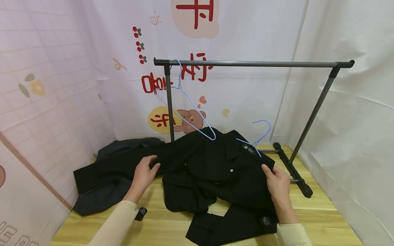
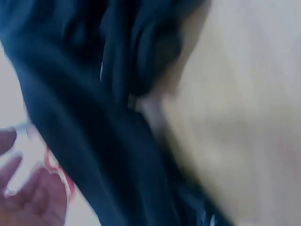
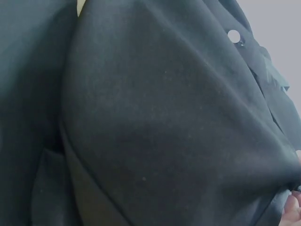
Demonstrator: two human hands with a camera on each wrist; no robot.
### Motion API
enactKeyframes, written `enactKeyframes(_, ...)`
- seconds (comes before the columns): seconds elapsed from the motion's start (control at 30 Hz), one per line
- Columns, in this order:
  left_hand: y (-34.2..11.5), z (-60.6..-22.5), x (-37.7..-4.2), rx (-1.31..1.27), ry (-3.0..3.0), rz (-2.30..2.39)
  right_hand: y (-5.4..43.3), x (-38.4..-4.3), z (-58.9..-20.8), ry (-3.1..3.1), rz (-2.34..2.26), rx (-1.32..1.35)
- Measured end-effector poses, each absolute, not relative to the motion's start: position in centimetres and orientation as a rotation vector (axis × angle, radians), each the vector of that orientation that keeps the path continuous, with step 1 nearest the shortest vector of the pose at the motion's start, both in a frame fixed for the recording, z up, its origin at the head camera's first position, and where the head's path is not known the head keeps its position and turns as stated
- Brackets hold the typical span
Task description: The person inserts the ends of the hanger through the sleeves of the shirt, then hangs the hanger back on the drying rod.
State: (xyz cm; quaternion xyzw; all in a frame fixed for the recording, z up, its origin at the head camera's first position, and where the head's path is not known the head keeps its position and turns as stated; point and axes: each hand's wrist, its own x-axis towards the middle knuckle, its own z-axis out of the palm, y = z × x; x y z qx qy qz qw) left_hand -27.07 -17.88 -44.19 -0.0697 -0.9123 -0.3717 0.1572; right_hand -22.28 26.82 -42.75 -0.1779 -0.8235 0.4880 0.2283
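Fingers of the right hand [image 1: 278,182] are clamping, thumb on top, the shoulder edge of a black long-sleeved cloth shirt [image 1: 243,186] with small round white buttons [image 1: 232,170]. From where I am watching, the shirt is spreading leftward from those fingers over the light wooden tabletop [image 1: 320,212], one sleeve lying on the near side of them and the other running out past the left fingers. Just above the right fingers, the hook and neck of a thin light-blue wire hanger [image 1: 257,142] are poking up at the shirt's neck opening, and the cloth is hiding its lower part from me. The left hand [image 1: 144,176] is holding nothing, its thumb and fingers standing apart beside the outstretched sleeve; I cannot tell whether they are touching it, as the left wrist view is blurring. Left of those fingers, a dark charcoal cloth garment [image 1: 104,198] is lying partly under that sleeve. Beyond both hands, a grey metal-tube rack with black fittings [image 1: 255,64] is standing, and a second light-blue wire hanger [image 1: 180,85] is hanging from its bar, farther back than the left fingers. Behind everything, a white cloth backdrop [image 1: 261,41] is showing red characters.
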Motion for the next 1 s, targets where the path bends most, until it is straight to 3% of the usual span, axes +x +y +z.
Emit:
enactKeyframes(0.27,-11.5,-47.2,-20.9,-1.231,-2.738,-0.902,26.3,-22.4,-43.0,-2.234,1.344,-0.497)
enactKeyframes(0.4,-9.2,-48.3,-18.6,-1.560,-2.848,-0.622,26.2,-22.5,-43.0,-2.222,1.361,-0.508)
enactKeyframes(0.63,-6.9,-49.3,-17.4,-1.651,-2.942,-0.036,26.2,-22.7,-43.1,-2.182,1.411,-0.537)
enactKeyframes(1.0,-6.6,-49.0,-16.8,-1.695,-2.739,0.121,26.6,-23.3,-43.0,-2.140,1.437,-0.566)
